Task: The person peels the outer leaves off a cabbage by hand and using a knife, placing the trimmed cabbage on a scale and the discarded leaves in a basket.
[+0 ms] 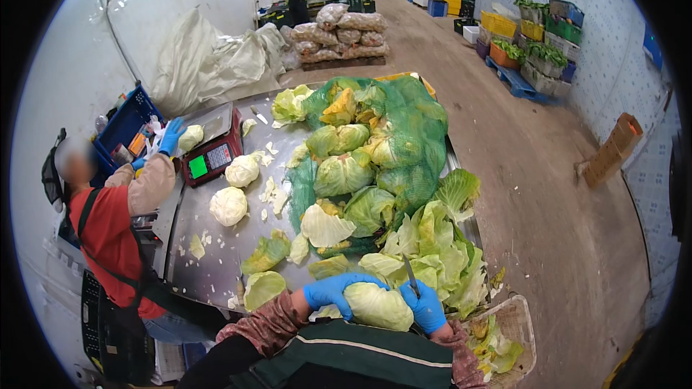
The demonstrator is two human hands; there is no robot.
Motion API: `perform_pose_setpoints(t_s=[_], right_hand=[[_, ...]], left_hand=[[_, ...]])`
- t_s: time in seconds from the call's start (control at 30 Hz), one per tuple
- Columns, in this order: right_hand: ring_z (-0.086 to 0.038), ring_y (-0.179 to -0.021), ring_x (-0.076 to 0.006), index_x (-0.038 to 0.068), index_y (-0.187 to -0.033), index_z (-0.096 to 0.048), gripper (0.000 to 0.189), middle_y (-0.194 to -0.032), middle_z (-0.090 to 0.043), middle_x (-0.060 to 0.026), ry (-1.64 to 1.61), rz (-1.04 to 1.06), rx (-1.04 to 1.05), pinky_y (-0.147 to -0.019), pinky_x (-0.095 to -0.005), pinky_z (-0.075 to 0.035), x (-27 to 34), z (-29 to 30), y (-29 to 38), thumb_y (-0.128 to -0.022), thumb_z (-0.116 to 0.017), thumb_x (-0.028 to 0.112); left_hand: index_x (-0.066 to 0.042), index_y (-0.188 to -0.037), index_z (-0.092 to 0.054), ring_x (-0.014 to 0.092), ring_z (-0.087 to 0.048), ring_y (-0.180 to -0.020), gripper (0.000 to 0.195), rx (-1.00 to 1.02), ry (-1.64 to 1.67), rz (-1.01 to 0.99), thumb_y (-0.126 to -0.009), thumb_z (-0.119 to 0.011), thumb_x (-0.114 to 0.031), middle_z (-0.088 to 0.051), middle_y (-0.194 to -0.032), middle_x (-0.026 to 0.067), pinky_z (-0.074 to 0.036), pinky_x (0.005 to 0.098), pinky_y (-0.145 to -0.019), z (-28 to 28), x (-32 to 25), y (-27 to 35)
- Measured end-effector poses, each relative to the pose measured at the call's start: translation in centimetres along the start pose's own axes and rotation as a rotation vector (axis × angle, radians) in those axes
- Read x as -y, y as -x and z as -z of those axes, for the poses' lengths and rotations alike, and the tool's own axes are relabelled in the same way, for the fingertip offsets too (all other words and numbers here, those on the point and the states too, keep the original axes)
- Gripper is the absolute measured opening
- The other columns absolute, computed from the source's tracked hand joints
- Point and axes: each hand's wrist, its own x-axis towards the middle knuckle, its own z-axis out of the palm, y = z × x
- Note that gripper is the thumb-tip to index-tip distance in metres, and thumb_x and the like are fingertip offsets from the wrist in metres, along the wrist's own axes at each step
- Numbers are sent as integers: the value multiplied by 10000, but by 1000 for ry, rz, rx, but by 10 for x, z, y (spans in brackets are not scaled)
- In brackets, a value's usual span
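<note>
My left hand [338,290], in a blue glove, holds a pale cabbage head [378,306] from its left side at the table's near edge. My right hand [424,305], also blue-gloved, grips a knife [411,274] with its blade pointing up and away, close against the cabbage's right side. Beyond my hands, a green mesh sack [419,119] lies open around several untrimmed cabbages [344,174]. Loose outer leaves [432,248] are heaped to the right. Two whitish, stripped cabbage heads [228,206] sit on the metal table [208,270] at the left.
A co-worker in a red top [102,216] touches a cabbage on a red scale [219,154]. A second knife [258,114] lies at the table's far side. A basket of leaves [527,329] stands at my right. Stacked sacks [340,38] and crates on a blue pallet [519,84] are farther off.
</note>
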Motion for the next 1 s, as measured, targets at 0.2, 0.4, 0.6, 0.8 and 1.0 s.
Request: perform_pose_setpoints(t_s=[0.2, 0.4, 0.6, 0.8, 1.0], right_hand=[[-550, -764, -122, -54, -1027, -638, 387, -842, -651, -57, -55, -125, 46, -706, -299, -472, -13, -12, -18, -930, -607, 319], [-591, -861, -152, 19, -989, -677, 251, -925, -693, -113, -431, -194, 198, -815, -336, -495, -114, -36, -19, -948, -555, 234], [-626, -938, -184, 63, -1263, -582, 534, -1185, -643, -84, 34, 57, -335, -819, -309, -488, 14, 11, -7, -828, -749, 324], [-595, -1069, -177, 87, -1301, -575, 593, -1296, -603, -55, -104, 179, -233, -925, -319, -456, 56, -4, 5, -774, -804, 236], [-610, -974, -135, 36, -1062, -669, 283, -1124, -679, -98, -325, 186, -351, -898, -283, -463, 35, 10, 13, -792, -751, 22]], left_hand=[[-42, -1320, -539, 233, -471, -1271, 890, -62, 45, -14, -500, -876, -120, -535, -1367, 94, -315, 385, -1113, -7, 10, 15], [-24, -1218, -617, 247, -515, -1234, 807, 29, -94, -77, -466, -885, -143, -585, -1303, 123, -360, 396, -1081, -8, -6, 0], [-34, -1458, -328, 291, -461, -1301, 958, -507, 739, -219, -579, -705, -7, -490, -1395, 126, -377, 411, -1092, -34, 45, 16], [-28, -1445, -353, 284, -486, -1273, 907, -471, 581, -186, -590, -655, 8, -502, -1378, 128, -386, 393, -1082, -33, 18, -11], [-25, -1428, -374, 295, -500, -1258, 817, -503, 731, -137, -646, -607, -13, -513, -1360, 132, -406, 419, -1066, -43, 13, -16]])
